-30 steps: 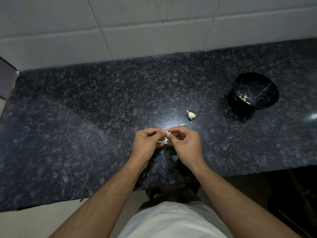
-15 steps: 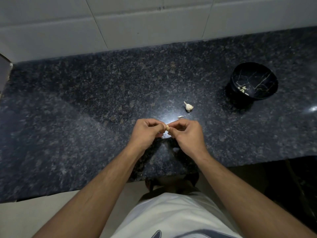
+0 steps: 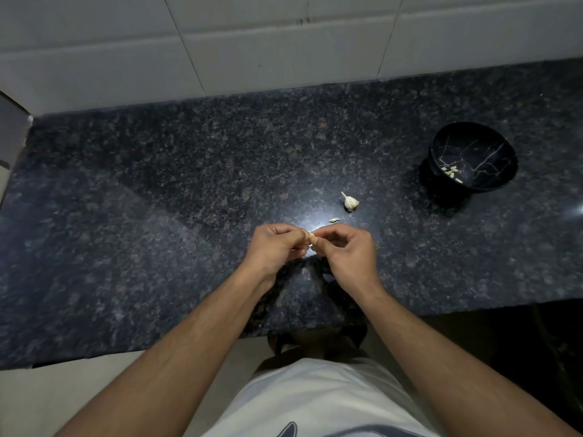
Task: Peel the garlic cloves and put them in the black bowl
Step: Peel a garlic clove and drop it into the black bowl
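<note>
My left hand (image 3: 277, 244) and my right hand (image 3: 344, 247) both pinch one small garlic clove (image 3: 312, 238) over the dark counter (image 3: 157, 216). If I pull too hard, I think it could slip and fall off the near edge. The black bowl (image 3: 501, 152) with peeled cloves (image 3: 451, 171) in it is well off to my right, so I could drop mine on the way.

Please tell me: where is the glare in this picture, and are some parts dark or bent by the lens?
Head view: glare whitens the counter just beyond the garlic clove both hands pinch; the black bowl casts a shadow leftward; corners go dim; the wide lens bows the wall tiles.
</note>
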